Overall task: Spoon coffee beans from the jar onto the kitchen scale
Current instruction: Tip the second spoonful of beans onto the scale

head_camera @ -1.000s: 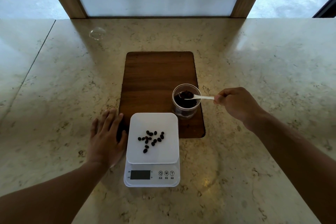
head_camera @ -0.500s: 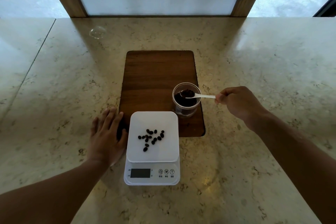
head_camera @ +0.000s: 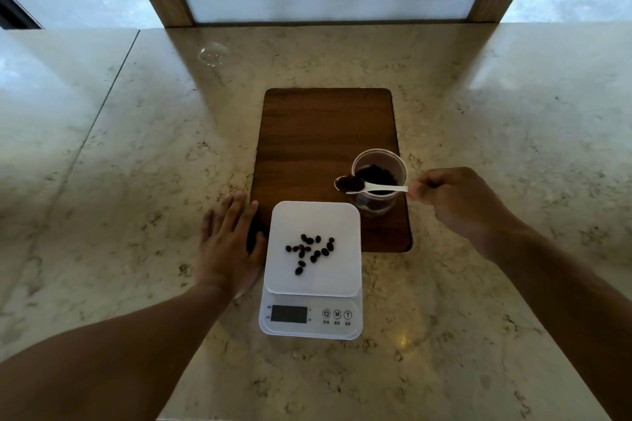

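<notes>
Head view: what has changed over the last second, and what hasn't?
The right hand has lifted the white plastic spoon, loaded with dark coffee beans, out of the clear plastic jar; its bowl now sits past the jar's left rim. Unchanged: the left hand flat beside the white kitchen scale, and the beans on it.

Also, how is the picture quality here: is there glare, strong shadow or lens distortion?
Head view: window light glares off the marble counter at the far left and right; the wide-angle lens bows the counter's far edge; the left hand casts a dark shadow beside the scale; the scale's display is too dim to read.
</notes>
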{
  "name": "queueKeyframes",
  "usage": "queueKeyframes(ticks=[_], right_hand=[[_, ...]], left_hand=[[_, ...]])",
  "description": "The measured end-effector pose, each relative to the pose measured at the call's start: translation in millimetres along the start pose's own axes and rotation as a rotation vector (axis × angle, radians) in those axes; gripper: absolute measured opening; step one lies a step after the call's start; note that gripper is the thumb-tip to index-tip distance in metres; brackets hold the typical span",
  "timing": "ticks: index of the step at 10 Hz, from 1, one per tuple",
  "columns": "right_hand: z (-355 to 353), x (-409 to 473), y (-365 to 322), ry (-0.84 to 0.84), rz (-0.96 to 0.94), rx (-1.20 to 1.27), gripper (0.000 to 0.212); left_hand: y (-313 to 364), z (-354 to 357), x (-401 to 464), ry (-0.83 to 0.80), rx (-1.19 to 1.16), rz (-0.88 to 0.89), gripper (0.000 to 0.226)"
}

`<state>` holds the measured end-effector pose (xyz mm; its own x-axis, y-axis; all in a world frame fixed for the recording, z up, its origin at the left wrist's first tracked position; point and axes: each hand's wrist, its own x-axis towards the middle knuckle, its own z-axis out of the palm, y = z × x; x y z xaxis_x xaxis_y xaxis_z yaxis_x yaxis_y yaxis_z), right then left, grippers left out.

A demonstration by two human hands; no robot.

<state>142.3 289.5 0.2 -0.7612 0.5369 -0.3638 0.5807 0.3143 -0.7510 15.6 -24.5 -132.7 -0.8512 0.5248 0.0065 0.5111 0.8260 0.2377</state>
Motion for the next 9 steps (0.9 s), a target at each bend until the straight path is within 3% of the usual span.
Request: queueKeyframes(ticks=[3, 9], right_hand=[[42, -19, 9, -0.039, -0.036, -0.044, 0.028], [60, -28, 18, 0.112, -0.228, -0.137, 0.013]], left_hand=[[-6, 7, 2, 0.011, 0.020, 0.004, 0.063], [-4, 5, 1, 0.014, 0.019, 0.006, 0.064]])
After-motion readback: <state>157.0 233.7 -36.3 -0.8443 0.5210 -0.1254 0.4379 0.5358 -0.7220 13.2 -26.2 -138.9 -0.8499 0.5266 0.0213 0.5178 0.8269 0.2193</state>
